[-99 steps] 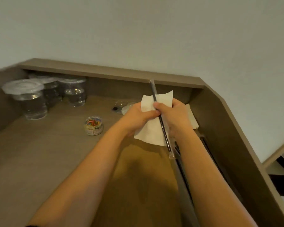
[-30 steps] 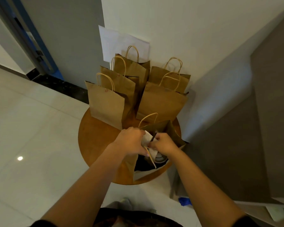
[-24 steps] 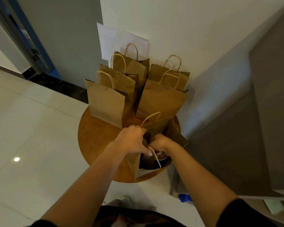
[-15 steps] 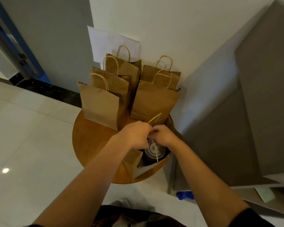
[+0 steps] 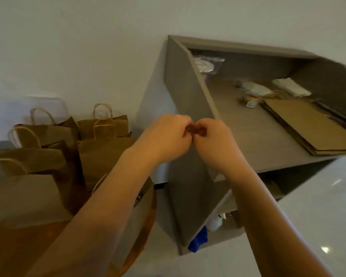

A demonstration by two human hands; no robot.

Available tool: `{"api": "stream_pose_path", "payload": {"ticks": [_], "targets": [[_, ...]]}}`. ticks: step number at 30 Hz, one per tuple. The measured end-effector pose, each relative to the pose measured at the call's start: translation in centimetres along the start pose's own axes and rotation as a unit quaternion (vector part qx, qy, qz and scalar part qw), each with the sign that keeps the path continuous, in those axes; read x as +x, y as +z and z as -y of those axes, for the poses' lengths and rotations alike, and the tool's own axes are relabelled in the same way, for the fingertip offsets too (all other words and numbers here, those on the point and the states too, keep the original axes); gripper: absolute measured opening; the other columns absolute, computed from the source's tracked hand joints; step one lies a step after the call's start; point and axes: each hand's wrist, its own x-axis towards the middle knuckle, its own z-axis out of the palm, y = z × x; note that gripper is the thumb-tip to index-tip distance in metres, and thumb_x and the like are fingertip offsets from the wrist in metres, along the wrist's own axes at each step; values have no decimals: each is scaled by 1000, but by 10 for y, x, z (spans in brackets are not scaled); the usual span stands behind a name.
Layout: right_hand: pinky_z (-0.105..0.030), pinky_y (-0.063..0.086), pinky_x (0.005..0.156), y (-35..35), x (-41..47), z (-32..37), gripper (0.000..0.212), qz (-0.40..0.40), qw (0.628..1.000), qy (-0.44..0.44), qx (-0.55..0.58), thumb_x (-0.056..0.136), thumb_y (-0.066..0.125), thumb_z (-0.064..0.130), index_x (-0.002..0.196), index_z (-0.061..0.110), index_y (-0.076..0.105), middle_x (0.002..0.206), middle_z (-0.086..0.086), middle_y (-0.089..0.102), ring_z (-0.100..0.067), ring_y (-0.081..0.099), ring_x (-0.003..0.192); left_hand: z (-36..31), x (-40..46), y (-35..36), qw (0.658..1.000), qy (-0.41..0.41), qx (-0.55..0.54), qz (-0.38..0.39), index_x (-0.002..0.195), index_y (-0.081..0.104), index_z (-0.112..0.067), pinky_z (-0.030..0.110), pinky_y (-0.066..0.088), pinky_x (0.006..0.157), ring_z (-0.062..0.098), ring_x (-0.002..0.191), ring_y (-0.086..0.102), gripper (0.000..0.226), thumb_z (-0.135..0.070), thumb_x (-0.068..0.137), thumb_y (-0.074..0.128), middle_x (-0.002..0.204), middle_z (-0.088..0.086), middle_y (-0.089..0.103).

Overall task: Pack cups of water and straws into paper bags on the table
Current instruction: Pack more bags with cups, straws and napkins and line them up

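Note:
Several brown paper bags (image 5: 100,156) with twisted handles stand on a round wooden table (image 5: 18,246) at the lower left. My left forearm crosses over the nearest bag (image 5: 142,198) and hides its opening. My left hand (image 5: 164,136) and my right hand (image 5: 214,140) are raised together in mid-air beside the grey counter's side panel (image 5: 184,100). Their curled fingertips meet, and I make out nothing between them. On the counter's far left corner are blurred clear lids or cups (image 5: 206,64). No straw shows.
A stack of flat paper bags (image 5: 308,128) lies on the grey counter top (image 5: 248,136), with white napkins (image 5: 290,88) and a small tub (image 5: 250,101) behind it. A blue cloth (image 5: 198,239) and a white bottle (image 5: 214,223) sit on the lower shelf.
Both hands have come up out of the nearest bag, without the napkin and straw they carried before. My view has swung right, from the bag table toward the counter.

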Motion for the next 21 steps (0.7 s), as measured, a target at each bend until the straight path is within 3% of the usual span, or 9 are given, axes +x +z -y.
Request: {"api": "stream_pose_path", "payload": {"ticks": [2, 4, 6, 12, 16, 21], "targets": [[-25, 51, 60, -22, -2, -2, 18, -15, 999, -5, 29, 83, 50, 4, 81, 16, 63, 74, -2, 63, -15, 62, 70, -21, 19, -6, 999, 32, 11, -4, 103, 66, -11, 43, 49, 79, 31, 90, 60, 23, -12, 87, 50, 96, 12, 67], [-17, 51, 58, -43, 1, -7, 22, -45, 998, -19, 32, 85, 52, 8, 76, 27, 58, 73, 5, 63, -6, 62, 67, -39, 38, -11, 998, 61, 19, -18, 103, 68, -12, 42, 49, 82, 30, 94, 60, 24, -13, 87, 50, 100, 11, 68], [-18, 51, 59, -64, 7, -17, 22, -80, 996, -20, 41, 87, 53, 12, 77, 32, 56, 75, 5, 63, -5, 62, 68, -57, 57, -12, 995, 92, 29, -34, 104, 68, -14, 41, 49, 81, 27, 92, 61, 25, -14, 87, 50, 98, 8, 68], [-21, 48, 64, -113, 53, -77, 11, -115, 993, 28, 11, 90, 54, 14, 93, 22, 61, 86, 3, 64, -10, 62, 77, -103, 141, 21, 991, 106, 67, 42, 94, 69, -16, 38, 54, 72, 18, 77, 61, 18, -18, 87, 52, 88, 3, 67], [-30, 53, 69, -132, 93, -127, 13, -109, 991, 72, -2, 90, 53, 12, 87, 21, 62, 85, -1, 65, -15, 62, 78, -118, 203, 50, 986, 91, 99, 103, 91, 69, -8, 40, 55, 73, 22, 76, 63, 19, -14, 86, 52, 87, 8, 67], [-21, 39, 59, -150, 152, -180, 10, -107, 991, 75, -26, 90, 56, 15, 89, 23, 62, 81, 7, 58, -5, 51, 72, -111, 262, 74, 977, 53, 158, 135, 94, 68, -9, 39, 54, 76, 23, 82, 62, 19, -13, 86, 51, 93, 8, 67]]}}
